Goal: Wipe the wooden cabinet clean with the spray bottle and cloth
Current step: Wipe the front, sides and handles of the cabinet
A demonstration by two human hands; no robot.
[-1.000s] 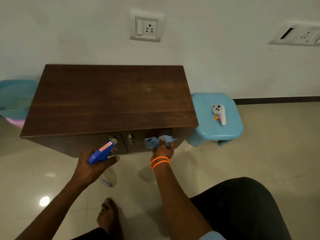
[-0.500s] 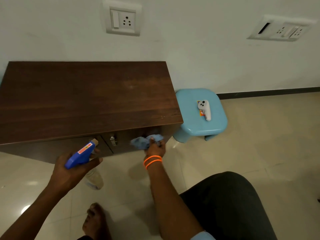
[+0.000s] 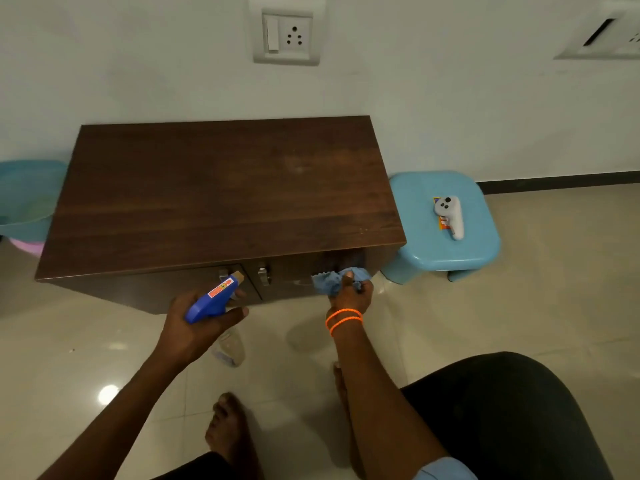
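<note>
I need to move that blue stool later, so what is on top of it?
On the blue stool lies a white handheld controller, resting partly on a small orange-and-blue packet. The controller covers most of the packet, so its print cannot be read.

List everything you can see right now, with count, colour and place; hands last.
cabinet: 1, dark brown wood, against the wall
door handles: 2, silver, cabinet front
spray bottle: 1, blue head with clear body, in the left hand before the cabinet front
cloth: 1, light blue, pressed on the right door
stool: 1, light blue, right of the cabinet
controller: 1, white, on the stool
basin: 1, teal, left of the cabinet
sockets: 2, white, on the wall
wristbands: 2, orange, right wrist
feet: 2, bare, on the floor
hands: left hand holds the bottle; right hand grips the cloth
</note>
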